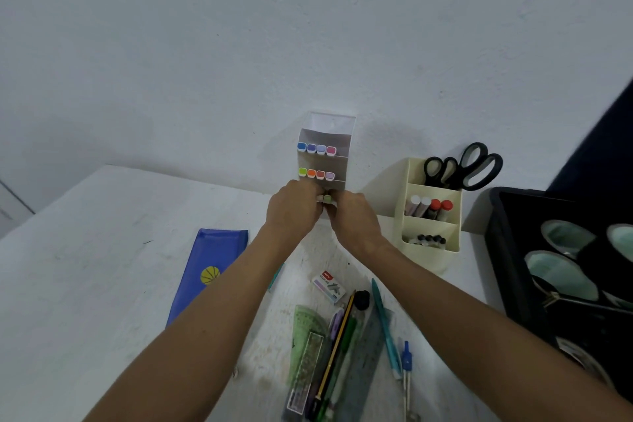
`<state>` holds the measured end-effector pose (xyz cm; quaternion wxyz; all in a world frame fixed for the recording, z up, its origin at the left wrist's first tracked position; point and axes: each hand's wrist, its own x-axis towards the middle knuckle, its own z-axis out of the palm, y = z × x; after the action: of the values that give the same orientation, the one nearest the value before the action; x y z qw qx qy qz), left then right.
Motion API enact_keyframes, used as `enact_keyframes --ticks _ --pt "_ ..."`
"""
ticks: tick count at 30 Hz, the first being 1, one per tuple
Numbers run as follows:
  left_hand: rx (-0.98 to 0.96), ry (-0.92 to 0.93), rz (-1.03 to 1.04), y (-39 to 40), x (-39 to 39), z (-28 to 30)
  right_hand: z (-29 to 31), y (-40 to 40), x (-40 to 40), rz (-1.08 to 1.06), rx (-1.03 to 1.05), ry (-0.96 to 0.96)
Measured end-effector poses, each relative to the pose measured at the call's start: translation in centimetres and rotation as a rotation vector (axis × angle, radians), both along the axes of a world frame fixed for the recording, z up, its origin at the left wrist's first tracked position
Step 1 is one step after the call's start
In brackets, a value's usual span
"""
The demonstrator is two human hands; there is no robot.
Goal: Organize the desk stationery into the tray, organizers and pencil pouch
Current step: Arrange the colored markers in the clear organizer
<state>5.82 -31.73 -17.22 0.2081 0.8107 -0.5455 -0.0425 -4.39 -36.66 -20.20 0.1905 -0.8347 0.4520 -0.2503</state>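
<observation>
White desk fills the view, black tray at the right edge, blue pencil pouch lying near left. Cream three-part organizer stands right of centre, scissors in its far section. Far centre, against the wall, the clear tiered marker stand has two rows filled. Both hands meet at its lowest tier: left hand and right hand curl round short markers, green cap showing between them. The slot lies just beyond the fingertips, marker axes pointing away into the stand, neither hand clearly nearer. Loose rulers and pens wait near.
</observation>
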Motion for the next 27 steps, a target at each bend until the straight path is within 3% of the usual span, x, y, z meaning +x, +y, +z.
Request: enact_keyframes --ticks 5,9,15,18,23,27 --pt "0.066 0.07 0.046 0.2 -0.5 0.5 -0.2 0.0 0.1 0.01 -0.017 0.008" --pt "0.1 0.065 -0.046 0.7 -0.7 0.8 0.3 0.1 -0.1 0.063 0.026 0.087" --pt "-0.059 0.159 -0.186 4.5 -1.5 -1.2 2.3 3.9 -4.8 0.224 0.098 0.118" --pt "-0.061 0.225 -0.116 6.7 -1.6 -2.3 3.2 5.6 -8.2 0.208 0.17 0.292" --pt "0.005 0.181 -0.105 8.5 -1.0 -4.0 4.6 7.3 -14.0 0.121 0.322 0.701" --pt "0.018 0.163 -0.105 9.2 -0.9 -4.8 4.7 8.2 -17.0 0.054 0.443 0.815"
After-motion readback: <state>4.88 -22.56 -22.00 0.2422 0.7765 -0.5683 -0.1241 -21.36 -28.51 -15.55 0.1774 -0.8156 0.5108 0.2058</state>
